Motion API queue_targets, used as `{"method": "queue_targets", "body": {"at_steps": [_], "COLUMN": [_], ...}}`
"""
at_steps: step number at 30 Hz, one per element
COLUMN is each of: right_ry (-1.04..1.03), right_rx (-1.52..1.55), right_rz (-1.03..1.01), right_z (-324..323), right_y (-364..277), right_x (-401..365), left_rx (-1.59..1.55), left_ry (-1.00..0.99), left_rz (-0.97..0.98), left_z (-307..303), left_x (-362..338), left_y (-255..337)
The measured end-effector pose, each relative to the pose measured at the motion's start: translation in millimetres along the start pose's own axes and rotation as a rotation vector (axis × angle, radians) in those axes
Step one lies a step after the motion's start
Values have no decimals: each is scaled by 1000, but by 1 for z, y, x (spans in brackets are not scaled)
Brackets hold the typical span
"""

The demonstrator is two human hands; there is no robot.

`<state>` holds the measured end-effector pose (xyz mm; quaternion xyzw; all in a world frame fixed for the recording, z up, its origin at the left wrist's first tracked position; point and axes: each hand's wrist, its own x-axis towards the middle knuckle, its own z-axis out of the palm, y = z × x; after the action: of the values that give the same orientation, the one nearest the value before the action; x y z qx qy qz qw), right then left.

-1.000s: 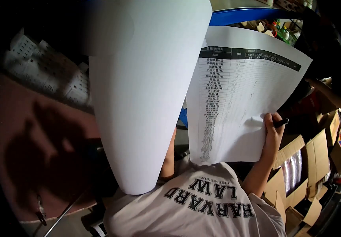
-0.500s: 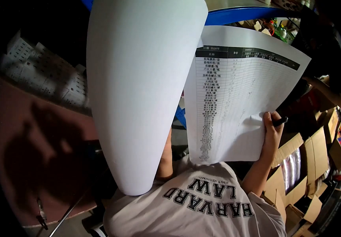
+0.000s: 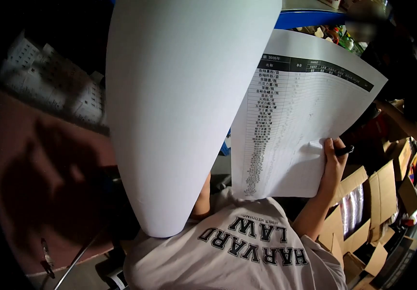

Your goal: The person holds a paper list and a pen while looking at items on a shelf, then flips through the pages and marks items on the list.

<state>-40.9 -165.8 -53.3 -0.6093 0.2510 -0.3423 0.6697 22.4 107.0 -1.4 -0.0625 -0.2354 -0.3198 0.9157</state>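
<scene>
My right hand is closed on the lower right edge of a printed sheet. The same hand holds a black pen, its end sticking out to the right. The sheet carries a table with a dark header row and a column of Chinese item names. A large blank white sheet curves up close to the camera on the left and overlaps the printed sheet's left edge. Of my left arm only a strip shows below the blank sheet. My left hand is hidden behind that paper.
Open cardboard boxes stand at lower right, one with plastic-wrapped goods. Another person in dark clothing is at upper right. Papers with printed grids lie at left beside a reddish surface with shadows on it.
The blank sheet's upper right edge has swung right, covering more of the printed sheet's left side. The printed sheet has shifted slightly right. My right hand keeps its grip.
</scene>
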Motion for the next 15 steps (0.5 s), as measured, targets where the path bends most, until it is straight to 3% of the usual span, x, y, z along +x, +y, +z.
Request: {"method": "queue_targets", "body": {"at_steps": [4, 10, 15], "right_ry": [41, -58, 9], "right_rx": [24, 57, 27], "right_rz": [-32, -8, 31], "right_z": [2, -5, -2], "right_y": [0, -4, -9], "right_x": [-2, -5, -14], "left_rx": [-20, -76, -318], "left_ry": [-10, -49, -152], "left_rz": [5, 16, 37], "left_z": [0, 0, -17], "left_x": [0, 3, 9], "left_y": [0, 1, -3]}}
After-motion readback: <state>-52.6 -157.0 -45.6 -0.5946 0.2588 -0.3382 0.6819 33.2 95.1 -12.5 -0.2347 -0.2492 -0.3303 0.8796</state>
